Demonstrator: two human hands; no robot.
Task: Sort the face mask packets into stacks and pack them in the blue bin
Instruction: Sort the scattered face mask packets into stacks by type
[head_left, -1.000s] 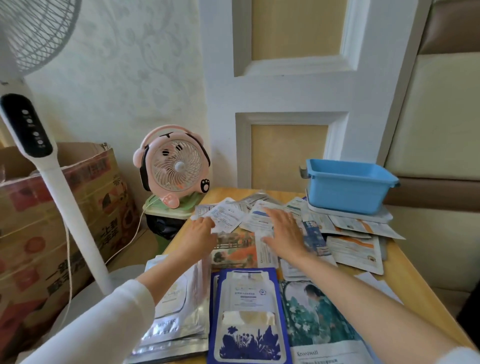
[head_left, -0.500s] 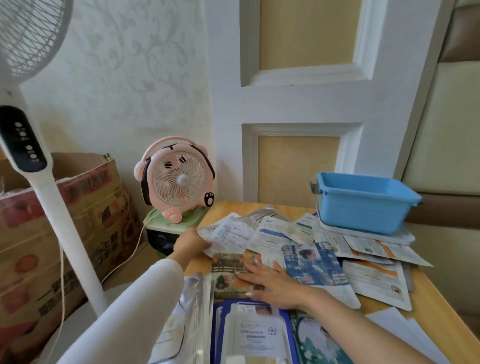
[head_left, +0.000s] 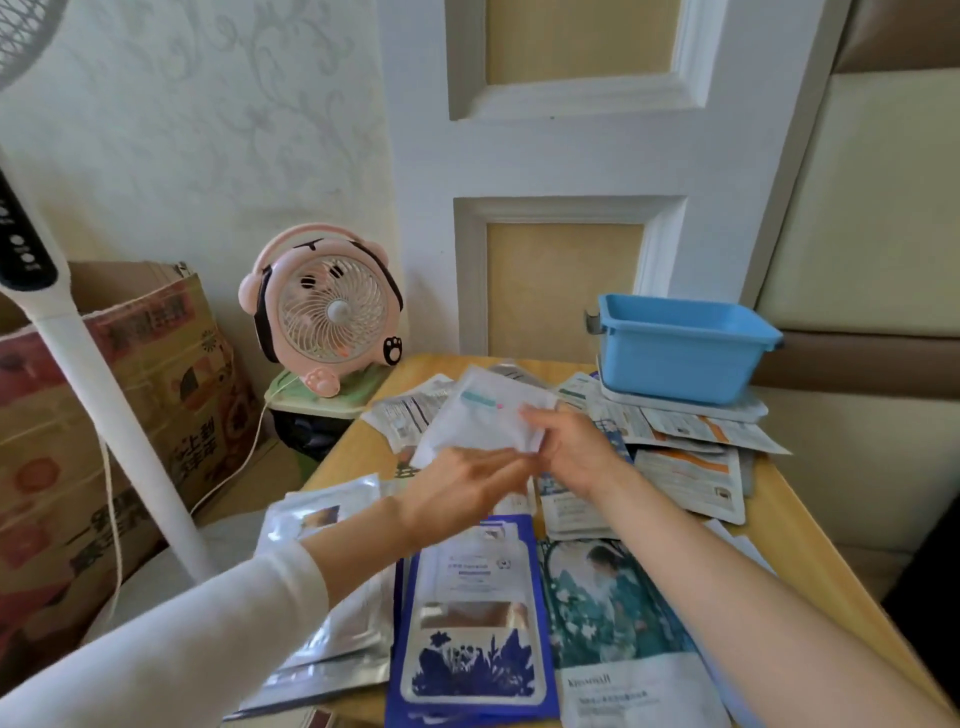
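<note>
Both hands hold a white face mask packet (head_left: 483, 415) lifted above the wooden table (head_left: 789, 525). My right hand (head_left: 571, 447) pinches its right edge; my left hand (head_left: 462, 483) grips its lower edge from beneath. Close to me lie a silver packet stack (head_left: 337, 618), a blue floral packet (head_left: 467, 623) and a green illustrated packet (head_left: 608, 608). Loose white packets (head_left: 691, 467) spread across the far half of the table. The blue bin (head_left: 680, 348) sits at the far right on top of some packets.
A pink desk fan (head_left: 322, 312) stands on a green stool left of the table. A white standing fan pole (head_left: 104, 395) and a cardboard box (head_left: 104, 415) fill the left side. A white panelled wall lies behind, padded panels to the right.
Both hands left the pile and lifted a white packet off the table. The right hand went from lying flat on the packets to pinching the raised packet. The camera moved closer.
</note>
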